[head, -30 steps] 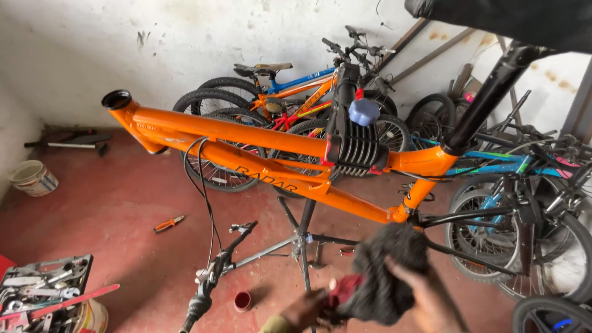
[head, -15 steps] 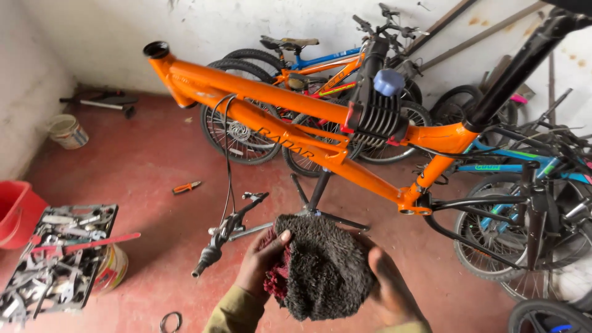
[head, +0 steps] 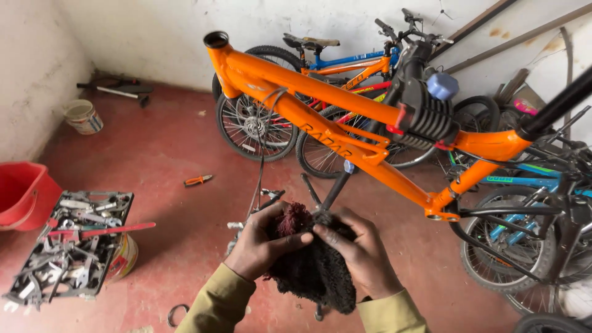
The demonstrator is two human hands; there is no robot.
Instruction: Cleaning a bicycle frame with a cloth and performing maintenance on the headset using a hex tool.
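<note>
Both of my hands hold a dark knitted rag (head: 311, 271) with a maroon frayed patch, low in the middle of the view. My left hand (head: 262, 243) grips its left side, thumb across the top. My right hand (head: 361, 256) clutches its right side. Just above them an orange bicycle frame (head: 320, 105) without wheels is clamped in a black repair stand clamp (head: 425, 111). The stand's pole (head: 336, 188) drops behind the rag. A loose cable (head: 262, 154) hangs from the frame.
A tray of hand tools (head: 71, 243) sits on a can at the left, beside a red bucket (head: 24, 194). Orange-handled pliers (head: 197, 180) lie on the red floor. A white bucket (head: 83, 117) stands by the wall. Several bicycles (head: 345, 61) and wheels (head: 505, 246) crowd the back and right.
The view has swung left and down. My hands have bunched the rag tighter and brought it closer together below the frame.
</note>
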